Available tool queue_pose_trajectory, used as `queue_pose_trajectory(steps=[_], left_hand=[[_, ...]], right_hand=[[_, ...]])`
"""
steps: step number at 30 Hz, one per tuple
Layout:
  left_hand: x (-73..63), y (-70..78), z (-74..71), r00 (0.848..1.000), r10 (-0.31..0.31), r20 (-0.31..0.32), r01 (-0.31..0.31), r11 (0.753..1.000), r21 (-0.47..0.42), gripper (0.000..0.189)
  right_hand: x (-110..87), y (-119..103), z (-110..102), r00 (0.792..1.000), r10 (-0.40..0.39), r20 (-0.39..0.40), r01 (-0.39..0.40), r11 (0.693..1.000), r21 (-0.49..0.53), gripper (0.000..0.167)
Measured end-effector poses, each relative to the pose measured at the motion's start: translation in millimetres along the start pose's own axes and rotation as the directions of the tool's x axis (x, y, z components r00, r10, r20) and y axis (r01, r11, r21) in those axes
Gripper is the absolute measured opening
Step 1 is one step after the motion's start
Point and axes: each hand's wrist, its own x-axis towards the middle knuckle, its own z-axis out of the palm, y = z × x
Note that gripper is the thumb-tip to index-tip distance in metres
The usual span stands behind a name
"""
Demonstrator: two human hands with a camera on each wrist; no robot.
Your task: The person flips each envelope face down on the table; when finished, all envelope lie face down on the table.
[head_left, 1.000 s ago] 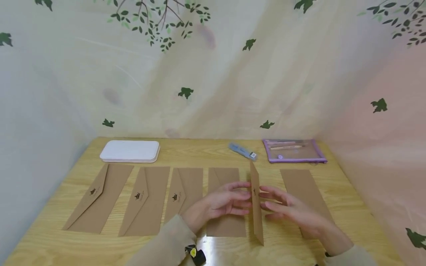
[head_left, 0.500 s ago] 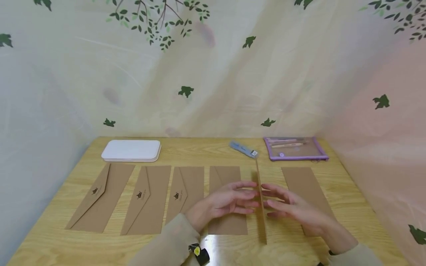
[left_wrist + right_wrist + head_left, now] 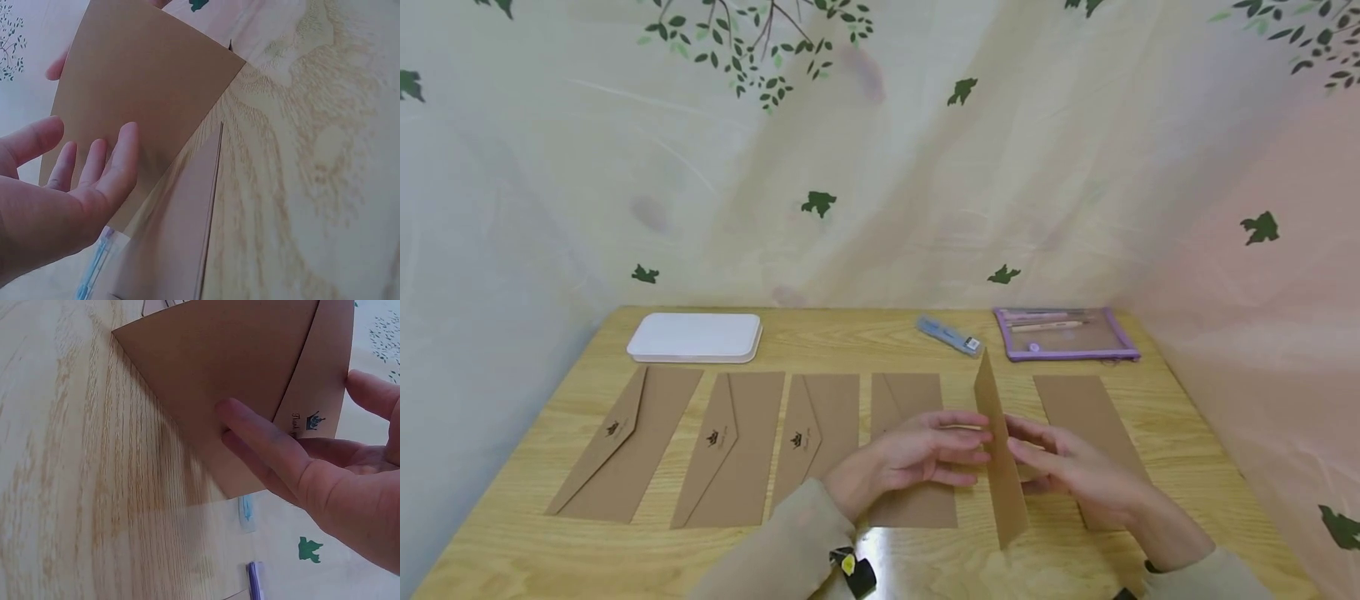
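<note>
A brown paper envelope [image 3: 1000,467] stands on its long edge between the hands, leaning to the right. Its plain back [image 3: 144,81] faces the left hand [image 3: 917,454], whose loosely extended fingers reach to it. On the other side, the flap with a crown print [image 3: 315,420] faces the right hand [image 3: 1075,467]. Two right fingers lie along that side, and the right thumb [image 3: 375,394] meets the upper edge. Below the left hand lies another envelope [image 3: 917,508], partly covered. A plain-side-up envelope [image 3: 1082,408] lies partly under the right hand.
Several flap-up envelopes, such as the leftmost one [image 3: 655,450], lie in a row on the wooden table [image 3: 820,337]. Along the back are a white case [image 3: 694,337], a small blue packet [image 3: 947,335] and a purple-edged clear pouch [image 3: 1067,337] with pens.
The upright envelope has moved slightly right with both hands. It has turned from showing its printed flap side, through edge-on, to showing its plain back in the head view.
</note>
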Motion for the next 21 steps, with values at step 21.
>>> queue_pose_trajectory(steps=[21], left_hand=[[-0.7, -2.0, -3.4, 0.996, 0.012, -0.09, -0.007, 0.998, 0.062, 0.044]], right_hand=[[-4.6, 2, -11, 0.988, 0.003, -0.153, -0.004, 1.0, -0.004, 0.071]])
